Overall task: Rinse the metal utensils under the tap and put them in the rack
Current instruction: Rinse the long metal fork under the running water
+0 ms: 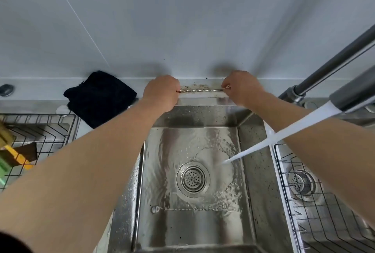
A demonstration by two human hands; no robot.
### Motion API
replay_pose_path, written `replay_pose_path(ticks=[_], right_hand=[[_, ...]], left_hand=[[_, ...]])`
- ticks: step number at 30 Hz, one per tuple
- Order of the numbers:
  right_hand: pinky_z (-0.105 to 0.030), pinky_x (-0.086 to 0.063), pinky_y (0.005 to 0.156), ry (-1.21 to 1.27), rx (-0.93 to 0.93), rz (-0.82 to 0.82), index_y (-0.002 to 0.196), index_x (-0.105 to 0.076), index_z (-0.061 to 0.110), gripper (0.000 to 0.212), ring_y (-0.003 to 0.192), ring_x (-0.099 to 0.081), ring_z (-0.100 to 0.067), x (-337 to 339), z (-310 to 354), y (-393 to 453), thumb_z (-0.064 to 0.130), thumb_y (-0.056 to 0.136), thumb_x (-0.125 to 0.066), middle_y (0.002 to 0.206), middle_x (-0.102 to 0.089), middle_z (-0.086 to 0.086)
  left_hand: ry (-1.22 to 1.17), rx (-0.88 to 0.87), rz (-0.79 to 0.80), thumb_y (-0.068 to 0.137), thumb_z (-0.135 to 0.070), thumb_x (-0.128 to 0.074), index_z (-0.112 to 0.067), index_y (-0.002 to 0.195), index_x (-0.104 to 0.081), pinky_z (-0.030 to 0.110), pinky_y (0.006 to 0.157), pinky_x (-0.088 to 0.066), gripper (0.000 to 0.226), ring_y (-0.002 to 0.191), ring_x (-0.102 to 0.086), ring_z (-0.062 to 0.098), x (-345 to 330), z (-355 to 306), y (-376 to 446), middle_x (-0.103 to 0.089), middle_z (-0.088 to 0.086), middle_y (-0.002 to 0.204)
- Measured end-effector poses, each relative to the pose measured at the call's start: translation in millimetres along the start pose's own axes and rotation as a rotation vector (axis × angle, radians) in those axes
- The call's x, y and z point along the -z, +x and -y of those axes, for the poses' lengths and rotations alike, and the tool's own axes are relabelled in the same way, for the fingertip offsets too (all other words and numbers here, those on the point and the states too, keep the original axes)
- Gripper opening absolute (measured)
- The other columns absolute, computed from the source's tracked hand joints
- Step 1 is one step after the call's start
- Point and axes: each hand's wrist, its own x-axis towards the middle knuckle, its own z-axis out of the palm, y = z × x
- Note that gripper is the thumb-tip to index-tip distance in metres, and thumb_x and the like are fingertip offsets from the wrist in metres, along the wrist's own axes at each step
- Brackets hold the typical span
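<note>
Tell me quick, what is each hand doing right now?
Left hand: closed on one end of the thin twisted metal rod.
Right hand: closed, pinching the rod's other end.
</note>
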Motion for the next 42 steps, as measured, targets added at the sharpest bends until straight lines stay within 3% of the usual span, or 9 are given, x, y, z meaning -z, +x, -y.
replay_pose_path(ticks=[5,10,12,17,25,30,35,38,42], right_hand=[[-0.036,-0.055,0.075,-0.091,0.014,0.076,0.094,-0.073,0.02,0.013,0.088,-0.062,-0.026,3,5,4,0.018,0.086,-0.062,0.099,-0.068,-0.005],[-0.035,-0.05,0.07,-0.184,0.102,0.093,0.083,-0.061,0.019,0.005,0.09,-0.059,-0.028,1,8,5,0.019,0.087,-0.058,0.099,-0.062,-0.006],[-0.037,-0.049,0.071,-0.219,0.139,0.099,0.084,-0.057,0.016,0.011,0.091,-0.057,-0.028,0,8,4,0.026,0.088,-0.061,0.099,-0.058,-0.006],[-0.036,-0.047,0.071,-0.207,0.164,0.028,0.09,-0.059,0.016,0.01,0.089,-0.055,-0.026,-1,2,-1,0.007,0.089,-0.053,0.097,-0.055,-0.004],[-0.037,-0.049,0.074,-0.03,0.152,0.107,0.094,-0.053,0.017,0.012,0.081,-0.056,-0.022,28,3,-33,0.02,0.098,-0.042,0.092,-0.058,-0.002],[-0.032,-0.049,0.079,0.104,0.125,0.118,0.102,-0.06,0.013,0.015,0.087,-0.06,-0.021,45,13,-63,0.02,0.098,-0.048,0.097,-0.067,-0.003],[-0.024,-0.047,0.081,0.358,0.048,0.124,0.099,-0.07,0.009,0.018,0.084,-0.061,-0.013,57,17,-87,0.021,0.096,-0.056,0.093,-0.068,0.0],[-0.017,-0.046,0.06,0.867,-0.155,0.245,0.095,-0.07,-0.001,0.015,0.065,-0.056,-0.013,59,14,-101,0.009,0.094,-0.058,0.077,-0.065,-0.007],[-0.026,-0.055,0.064,1.276,-0.276,0.267,0.091,-0.072,0.002,0.012,0.071,-0.066,-0.025,54,-4,-123,0.005,0.092,-0.06,0.081,-0.071,-0.012]], left_hand=[[0.017,-0.036,0.002,0.085,-0.004,-0.06,-0.019,0.093,-0.071,0.033,0.07,-0.046,0.02,0.086,-0.06,0.027,1,1,6,-0.065,0.003,0.093],[0.12,-0.081,0.047,0.081,-0.005,-0.064,-0.012,0.072,-0.068,0.036,0.065,-0.053,0.012,0.07,-0.056,0.026,4,0,8,-0.063,0.006,0.076],[0.167,-0.13,0.044,0.084,-0.01,-0.064,-0.009,0.078,-0.068,0.037,0.066,-0.051,0.007,0.073,-0.054,0.025,6,-1,7,-0.06,0.006,0.079],[0.223,-0.223,0.019,0.086,-0.01,-0.061,-0.007,0.097,-0.061,0.035,0.074,-0.036,0.011,0.086,-0.051,0.027,12,-2,2,-0.058,0.008,0.091],[0.255,-0.274,-0.053,0.086,0.007,-0.047,-0.016,0.075,-0.046,0.033,0.061,-0.028,0.025,0.05,-0.032,0.016,24,5,-24,-0.04,-0.002,0.057],[0.216,-0.34,-0.046,0.09,0.001,-0.055,-0.016,0.077,-0.06,0.038,0.062,-0.048,0.021,0.058,-0.053,0.021,35,11,-50,-0.055,-0.001,0.065],[0.122,-0.36,-0.063,0.085,0.005,-0.059,-0.013,0.07,-0.058,0.039,0.057,-0.046,0.024,0.058,-0.049,0.02,41,15,-81,-0.051,-0.001,0.061],[0.072,-0.379,-0.081,0.08,0.006,-0.063,-0.009,0.076,-0.066,0.045,0.059,-0.05,0.016,0.06,-0.055,0.023,44,19,-97,-0.06,0.004,0.065],[0.026,-0.372,-0.127,0.076,0.008,-0.067,-0.008,0.073,-0.066,0.046,0.053,-0.049,0.017,0.058,-0.053,0.022,40,20,-126,-0.058,0.004,0.062]])
